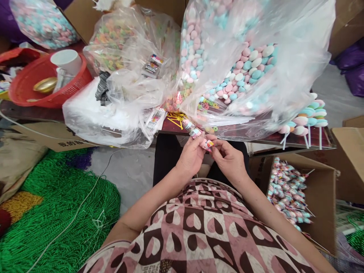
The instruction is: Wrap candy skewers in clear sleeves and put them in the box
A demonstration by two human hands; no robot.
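Note:
Just past the table's front edge, my left hand (191, 156) is closed around a small printed candy packet (194, 131), which slants up toward the table. My right hand (229, 157) pinches the packet's lower end, where a pink printed part shows between both hands. Yellow twist ties (176, 120) lie on the table beyond the packet. A clear bag of pink, white and blue candies (241, 72) lies behind my right hand. Ring-shaped candies fill another clear bag (113, 38) at the back left. Skewered candies (308, 119) rest at the table's right end.
A red basket (22, 85) holding a white cup (66, 61) stands on the left. Below the table's right side, a cardboard box (321, 201) holds many wrapped candy sticks (290, 193). Green bead strands (65, 204) pile up at the lower left. A thin cable crosses them.

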